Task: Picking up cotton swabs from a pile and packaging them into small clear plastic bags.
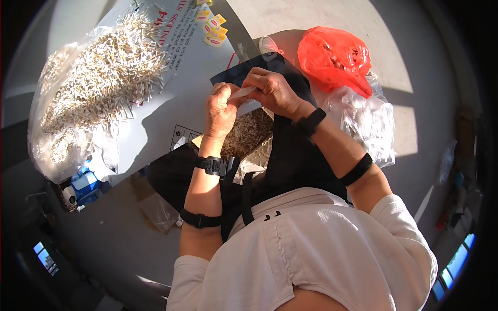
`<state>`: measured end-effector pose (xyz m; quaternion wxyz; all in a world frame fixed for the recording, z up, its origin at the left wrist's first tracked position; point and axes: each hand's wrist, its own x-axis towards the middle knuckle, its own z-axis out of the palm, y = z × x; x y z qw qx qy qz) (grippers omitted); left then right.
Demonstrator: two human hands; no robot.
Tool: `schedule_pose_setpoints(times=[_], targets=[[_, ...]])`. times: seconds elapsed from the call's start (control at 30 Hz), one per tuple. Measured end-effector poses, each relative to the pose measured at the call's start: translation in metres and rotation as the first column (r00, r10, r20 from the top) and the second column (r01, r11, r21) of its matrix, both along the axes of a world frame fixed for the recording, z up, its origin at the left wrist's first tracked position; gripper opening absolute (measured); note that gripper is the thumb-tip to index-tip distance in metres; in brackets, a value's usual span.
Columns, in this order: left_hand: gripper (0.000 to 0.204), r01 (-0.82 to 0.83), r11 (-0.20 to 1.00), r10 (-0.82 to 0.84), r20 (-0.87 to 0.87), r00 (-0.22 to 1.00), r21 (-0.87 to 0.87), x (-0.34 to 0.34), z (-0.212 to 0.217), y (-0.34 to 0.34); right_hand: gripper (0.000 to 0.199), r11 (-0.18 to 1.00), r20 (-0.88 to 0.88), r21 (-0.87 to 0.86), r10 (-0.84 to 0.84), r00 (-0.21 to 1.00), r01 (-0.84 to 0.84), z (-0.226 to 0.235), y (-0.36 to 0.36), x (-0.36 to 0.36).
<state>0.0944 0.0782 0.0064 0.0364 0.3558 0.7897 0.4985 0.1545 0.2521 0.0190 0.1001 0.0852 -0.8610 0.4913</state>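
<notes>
My left hand and my right hand are close together at the middle of the view. Both are closed, with fingertips pinched on a small, flat whitish piece held between them. Whether it is a paper sleeve or a little plastic packet, I cannot make out. Just below the hands is an open carton filled with thin brown pieces. To the left, a large clear plastic bag lies open, with a big heap of thin, pale, stick-like pieces spilling from it.
A pale printed board lies under the heap. Several small yellow-and-white packets rest at its far end. On the right sit a red plastic bag and a clear bag of white pieces. A blue container stands at lower left.
</notes>
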Motion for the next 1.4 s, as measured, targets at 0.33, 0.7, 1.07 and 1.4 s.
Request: schedule_pose_setpoints(times=[0.33,0.7,1.07,1.4], targets=[[0.02,-0.016,0.997,0.01,-0.069,0.998,-0.08,-0.001,0.013,0.005,0.015,0.998,0.021,-0.026,-0.06,0.998,0.061,0.003,-0.002,0.002],[0.02,-0.032,0.999,0.032,-0.001,0.999,0.042,0.001,0.024,-0.004,0.017,0.995,0.069,-0.094,-0.02,0.997,0.027,0.003,0.002,0.001],[0.017,-0.112,0.988,0.052,-0.449,0.892,-0.107,-0.001,0.022,0.002,0.01,0.99,-0.205,0.08,-0.098,0.974,0.116,0.006,-0.005,-0.008],[0.016,-0.048,0.988,-0.004,-0.333,0.943,-0.147,-0.003,0.018,0.004,0.017,0.959,-0.303,0.278,0.032,0.952,0.056,0.008,-0.004,-0.014]])
